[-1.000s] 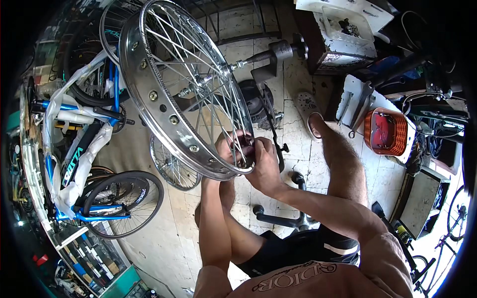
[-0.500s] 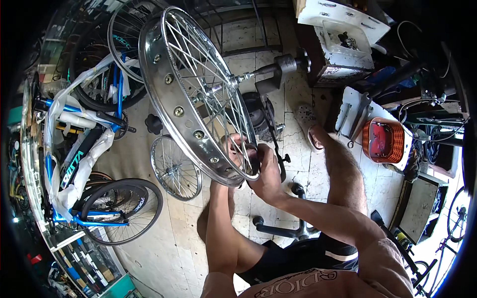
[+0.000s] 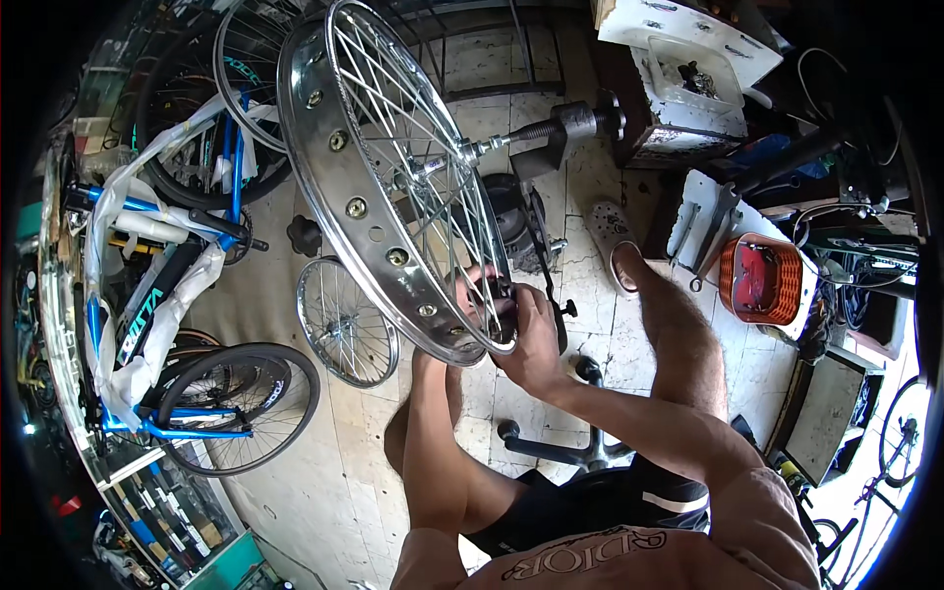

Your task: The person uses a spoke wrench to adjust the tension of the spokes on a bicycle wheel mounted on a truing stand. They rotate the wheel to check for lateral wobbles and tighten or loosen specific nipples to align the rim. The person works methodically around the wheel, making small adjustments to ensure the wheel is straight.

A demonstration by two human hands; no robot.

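A shiny wide-rimmed bicycle wheel [image 3: 379, 231] is mounted by its axle in a dark metal truing stand [image 3: 551, 143], tilted in front of me. Its rim has large round holes, and there is no tyre on it. My right hand [image 3: 531, 339] is closed at the near lower edge of the rim, fingers bent in among the spokes. Behind the rim, my left hand [image 3: 470, 283] shows only some curled fingertips between the spokes. A small dark item sits between the two hands; its kind is hidden.
A smaller spoked wheel [image 3: 349, 320] lies on the tiled floor. Left of it stands a blue bicycle frame [image 3: 177, 430] in plastic wrap, with tyred wheels. To the right are an orange basket [image 3: 759, 280], a large wrench [image 3: 716, 236] and a clear tray [image 3: 693, 79] of small parts.
The wheel sits slightly higher in view and its rim holes appear shifted a little. Both hands stay at the same part of the rim, with the fingers slightly moved.
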